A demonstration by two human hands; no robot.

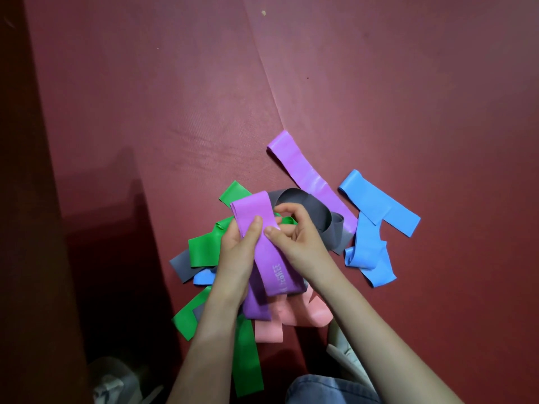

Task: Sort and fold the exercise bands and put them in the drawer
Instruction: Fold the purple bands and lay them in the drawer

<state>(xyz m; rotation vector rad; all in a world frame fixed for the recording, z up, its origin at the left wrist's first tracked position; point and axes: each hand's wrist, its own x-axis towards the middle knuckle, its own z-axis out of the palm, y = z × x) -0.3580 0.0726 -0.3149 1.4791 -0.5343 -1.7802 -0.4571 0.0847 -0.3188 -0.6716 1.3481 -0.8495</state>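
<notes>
Left hand (pixel 236 243) and right hand (pixel 296 233), each grip tight on one purple band (pixel 275 274); second purple band (pixel 300 167) flat beyond.

print: one short row of pale letters (pixel 277 276) | where: on the flat purple stretchy rubber band (pixel 268 258), near its lower end | can it be read: no, too small and blurry | other words or numbers: none readable

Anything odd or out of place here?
Nothing damaged. Bands lie in a mixed-colour heap; a grey band curls up off the mat and a blue band is crumpled. A pale speck sits far up the mat. Left hand and right hand hold a purple band.
</notes>
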